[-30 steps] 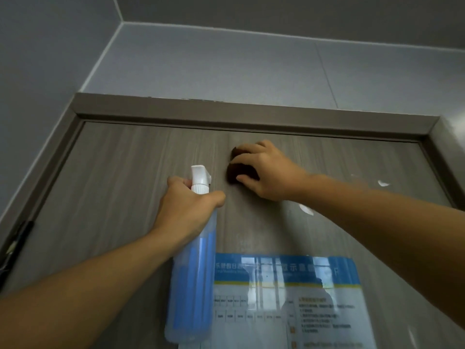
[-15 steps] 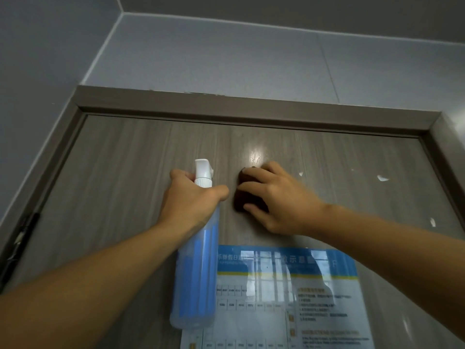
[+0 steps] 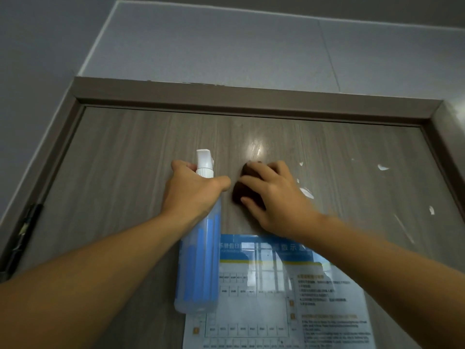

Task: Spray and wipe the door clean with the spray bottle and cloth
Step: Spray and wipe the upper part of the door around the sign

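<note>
Bare door [image 3: 120, 177] open left of and above the spray bottle [image 3: 198, 260]; blocked just right by the cloth [image 3: 241, 190], lower right by the notice [image 3: 276, 293].

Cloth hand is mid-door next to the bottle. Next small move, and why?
Probably slide the right hand with the dark cloth rightward. White smears lie on the door just beside that hand, with more further right. The left hand grips the spray bottle by the neck, nozzle up near the door, so a fresh spray looks less urgent than wiping.
</note>
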`<state>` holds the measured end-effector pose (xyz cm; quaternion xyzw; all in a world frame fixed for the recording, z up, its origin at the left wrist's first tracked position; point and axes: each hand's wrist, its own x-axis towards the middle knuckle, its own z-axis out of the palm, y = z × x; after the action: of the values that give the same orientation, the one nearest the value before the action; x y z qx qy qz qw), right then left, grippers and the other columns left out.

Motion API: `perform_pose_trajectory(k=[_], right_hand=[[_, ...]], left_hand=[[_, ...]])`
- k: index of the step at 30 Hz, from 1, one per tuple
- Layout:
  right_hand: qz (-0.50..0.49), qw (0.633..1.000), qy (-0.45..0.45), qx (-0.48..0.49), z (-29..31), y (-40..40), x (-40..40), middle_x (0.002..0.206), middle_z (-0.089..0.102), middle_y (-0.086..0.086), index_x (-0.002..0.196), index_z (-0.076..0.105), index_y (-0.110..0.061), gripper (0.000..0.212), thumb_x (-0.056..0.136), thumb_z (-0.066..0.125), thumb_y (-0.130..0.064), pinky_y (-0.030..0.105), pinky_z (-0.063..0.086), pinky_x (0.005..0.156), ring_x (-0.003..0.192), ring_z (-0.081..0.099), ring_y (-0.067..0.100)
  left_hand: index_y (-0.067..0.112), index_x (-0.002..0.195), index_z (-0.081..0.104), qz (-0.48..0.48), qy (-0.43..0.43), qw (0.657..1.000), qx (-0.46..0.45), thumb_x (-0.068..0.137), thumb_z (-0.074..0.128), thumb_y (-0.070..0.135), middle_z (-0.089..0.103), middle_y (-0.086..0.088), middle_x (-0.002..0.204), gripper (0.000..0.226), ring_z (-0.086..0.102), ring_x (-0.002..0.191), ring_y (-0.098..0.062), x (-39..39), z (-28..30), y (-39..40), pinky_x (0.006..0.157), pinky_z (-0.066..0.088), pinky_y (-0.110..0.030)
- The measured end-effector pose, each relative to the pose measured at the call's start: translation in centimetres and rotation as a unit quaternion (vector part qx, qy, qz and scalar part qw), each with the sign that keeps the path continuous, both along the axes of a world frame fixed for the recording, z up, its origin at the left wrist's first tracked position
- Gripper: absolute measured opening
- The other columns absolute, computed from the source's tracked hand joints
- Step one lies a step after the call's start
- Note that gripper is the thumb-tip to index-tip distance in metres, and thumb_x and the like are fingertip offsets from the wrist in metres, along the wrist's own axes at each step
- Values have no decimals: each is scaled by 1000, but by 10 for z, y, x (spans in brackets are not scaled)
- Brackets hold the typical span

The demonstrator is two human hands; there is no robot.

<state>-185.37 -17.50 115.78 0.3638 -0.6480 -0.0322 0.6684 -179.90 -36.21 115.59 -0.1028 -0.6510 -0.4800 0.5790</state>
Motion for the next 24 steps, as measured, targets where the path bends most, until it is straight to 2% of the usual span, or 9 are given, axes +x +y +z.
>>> perform_pose_trajectory(k=[3,7,9,11,13,16,19,21,24], right_hand=[[-14,999,-10,40,-32,17,-4,145,53,8,130,67,-20,44,93,59,-42,40,49,95,113,50,33],[-46,998,18,49,-27,18,-2,137,60,11,124,70,-16,41,91,63,-40,42,52,90,107,54,35],[-52,998,17,13,-12,9,1,136,60,12,125,70,-14,39,94,64,-37,44,51,91,108,53,37],[-45,997,-3,-57,9,-2,4,141,55,10,131,67,-16,39,99,62,-37,46,46,97,114,48,37],[-43,991,-26,-124,28,-15,7,146,50,7,137,61,-20,41,102,57,-42,43,42,103,123,43,35],[-26,983,-54,-175,25,-31,10,149,47,5,138,59,-22,45,101,55,-47,46,40,103,128,39,35],[-17,989,-50,-137,-13,-32,9,147,47,4,134,60,-22,44,96,59,-46,48,44,95,121,42,35],[-13,992,-58,-109,-36,-24,9,146,48,2,131,62,-22,43,93,62,-44,49,45,92,114,44,33],[-23,991,-84,-102,-54,-11,8,148,47,0,132,62,-25,46,90,66,-43,48,45,94,114,44,31]], left_hand=[[21,112,46,-9,-6,1000,-2,71,83,30,63,4,89,56,62,70,-8,2,-2,1,50,38,-24],[20,114,46,-18,-16,1000,-10,73,83,28,62,4,88,57,60,67,-7,5,-7,2,43,40,-19],[19,115,45,-26,-17,999,-17,72,84,27,62,3,87,59,61,65,-8,6,-12,5,38,40,-16],[21,116,44,-29,-21,999,-20,71,86,28,63,2,89,62,63,69,-10,6,-15,7,44,42,-21],[21,120,43,-39,-24,999,-19,72,86,28,63,1,93,65,65,73,-12,6,-17,8,51,42,-24],[20,123,43,-54,-23,998,-16,72,86,28,63,0,94,67,65,75,-13,6,-19,5,51,44,-24],[20,123,44,-52,-16,998,-13,71,87,29,62,3,92,68,64,73,-10,6,-23,3,46,43,-19],[19,124,44,-48,-17,999,-11,71,86,28,62,3,92,68,64,75,-12,5,-23,2,52,44,-25],[19,121,44,-45,-20,999,-18,72,85,28,63,2,92,64,64,73,-13,4,-23,3,53,43,-26]])
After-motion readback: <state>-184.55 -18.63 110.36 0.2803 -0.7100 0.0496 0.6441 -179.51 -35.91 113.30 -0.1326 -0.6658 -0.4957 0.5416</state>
